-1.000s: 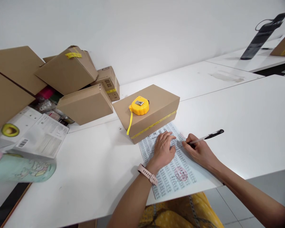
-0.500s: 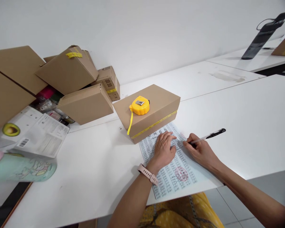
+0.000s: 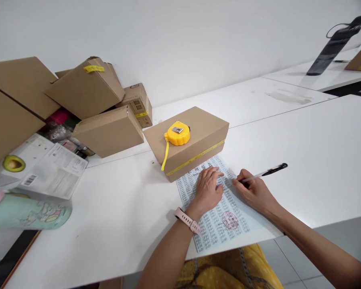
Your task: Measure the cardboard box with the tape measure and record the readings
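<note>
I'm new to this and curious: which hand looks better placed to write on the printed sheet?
Probably the right hand: it holds the pen, angled down toward the printed sheet, though the tip is hidden. The left hand lies on the sheet and holds no pen.

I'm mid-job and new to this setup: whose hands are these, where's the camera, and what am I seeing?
There is no machine here: these are a person's two bare hands, seen by one head-worn camera looking forward and down. The left hand lies open on a printed sheet. The right hand holds a pen at that sheet; I cannot make out its tip. At the sheet's far end sits a cardboard box, with a yellow tape measure on top. Leftward on the white table are more boxes.
</note>
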The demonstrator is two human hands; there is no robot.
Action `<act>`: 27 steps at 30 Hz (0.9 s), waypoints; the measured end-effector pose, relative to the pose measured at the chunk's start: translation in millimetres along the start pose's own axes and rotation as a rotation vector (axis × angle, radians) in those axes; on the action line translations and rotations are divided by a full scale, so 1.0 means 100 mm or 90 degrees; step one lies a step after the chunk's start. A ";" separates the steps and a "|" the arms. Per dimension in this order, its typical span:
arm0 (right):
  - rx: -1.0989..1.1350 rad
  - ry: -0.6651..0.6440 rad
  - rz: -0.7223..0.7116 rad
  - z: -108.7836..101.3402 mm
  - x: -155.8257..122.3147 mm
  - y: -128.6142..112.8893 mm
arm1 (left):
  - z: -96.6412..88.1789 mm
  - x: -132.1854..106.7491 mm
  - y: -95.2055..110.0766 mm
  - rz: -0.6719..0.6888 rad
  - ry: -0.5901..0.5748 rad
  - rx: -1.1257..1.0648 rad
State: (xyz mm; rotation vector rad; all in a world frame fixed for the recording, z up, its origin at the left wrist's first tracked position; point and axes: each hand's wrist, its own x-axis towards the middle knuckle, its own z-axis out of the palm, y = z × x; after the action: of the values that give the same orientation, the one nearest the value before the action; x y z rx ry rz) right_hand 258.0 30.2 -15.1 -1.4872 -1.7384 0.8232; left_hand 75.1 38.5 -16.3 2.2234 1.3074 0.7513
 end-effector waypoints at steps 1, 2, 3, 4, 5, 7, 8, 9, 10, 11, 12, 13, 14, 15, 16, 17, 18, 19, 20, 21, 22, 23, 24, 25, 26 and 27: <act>0.003 -0.003 -0.002 0.00 0.00 0.00 | 0.00 0.00 0.00 0.001 0.000 0.000; 0.006 -0.006 -0.003 0.00 0.00 0.00 | 0.00 0.00 0.00 0.002 0.000 0.000; 0.007 -0.008 -0.005 0.00 0.00 0.00 | 0.00 0.00 0.00 0.002 0.000 0.000; 0.007 -0.008 -0.007 0.00 0.00 0.00 | 0.00 0.00 0.00 0.002 0.000 0.000; 0.006 -0.008 -0.007 0.00 0.00 0.00 | 0.00 0.00 0.00 0.002 -0.001 -0.001; 0.006 -0.006 -0.003 0.01 0.00 -0.01 | 0.00 0.00 0.00 0.000 -0.002 -0.001; 0.008 -0.006 -0.001 0.01 0.00 -0.01 | 0.00 0.00 0.00 -0.001 -0.003 -0.001; 0.011 -0.008 0.000 0.01 0.00 -0.01 | 0.00 0.00 0.00 -0.002 -0.004 -0.001; 0.014 -0.010 0.001 0.01 0.00 -0.01 | 0.00 0.00 0.00 -0.002 -0.004 -0.002; 0.016 -0.011 0.001 0.01 0.00 -0.01 | 0.00 0.00 0.00 -0.002 -0.004 -0.002; 0.015 -0.013 0.001 0.01 0.00 -0.01 | 0.00 0.00 0.00 -0.002 -0.003 -0.002; 0.012 -0.013 0.001 0.01 0.01 -0.01 | 0.00 0.00 0.00 -0.001 -0.002 -0.002; 0.010 -0.012 0.001 0.00 0.01 -0.01 | 0.00 0.00 0.00 -0.001 -0.002 -0.002; 0.007 -0.011 0.000 0.00 0.01 -0.01 | 0.00 0.00 0.00 0.000 -0.001 -0.002; 0.006 -0.010 -0.002 0.00 0.01 -0.01 | 0.00 0.00 0.00 -0.001 -0.001 -0.002; 0.006 -0.010 -0.004 0.00 0.01 -0.01 | 0.00 0.00 0.00 -0.001 -0.001 -0.001; 0.006 -0.008 -0.005 0.00 0.01 -0.01 | 0.00 0.00 0.00 -0.002 -0.002 -0.001; 0.006 -0.005 -0.006 0.00 0.01 -0.01 | 0.00 0.01 0.00 -0.003 -0.002 -0.001; 0.006 -0.003 -0.006 0.00 0.01 -0.01 | 0.00 0.01 0.01 -0.004 -0.002 -0.002; 0.004 -0.001 -0.006 0.00 0.01 -0.01 | 0.00 0.01 0.01 -0.005 -0.003 -0.002; 0.003 0.000 -0.006 0.00 0.01 -0.01 | 0.00 0.00 0.01 -0.005 -0.003 -0.002; 0.001 -0.001 -0.005 0.00 0.00 -0.01 | 0.00 0.00 0.01 -0.006 -0.003 -0.003; 0.000 -0.003 -0.006 0.00 0.00 -0.01 | 0.00 0.00 0.01 -0.006 -0.003 -0.003; -0.002 -0.005 -0.008 0.00 0.00 -0.01 | 0.00 0.00 0.01 -0.006 -0.003 -0.003; -0.002 -0.006 -0.011 0.00 0.00 -0.01 | 0.00 0.00 0.01 -0.005 -0.003 -0.003; -0.002 -0.006 -0.015 0.00 0.00 0.00 | -0.01 0.00 0.01 -0.005 -0.003 -0.002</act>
State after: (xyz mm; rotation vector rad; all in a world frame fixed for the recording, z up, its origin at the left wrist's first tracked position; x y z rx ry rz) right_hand 257.5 30.3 -14.9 -1.4652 -1.7608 0.8168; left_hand 75.5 38.4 -15.2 2.2147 1.3112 0.7435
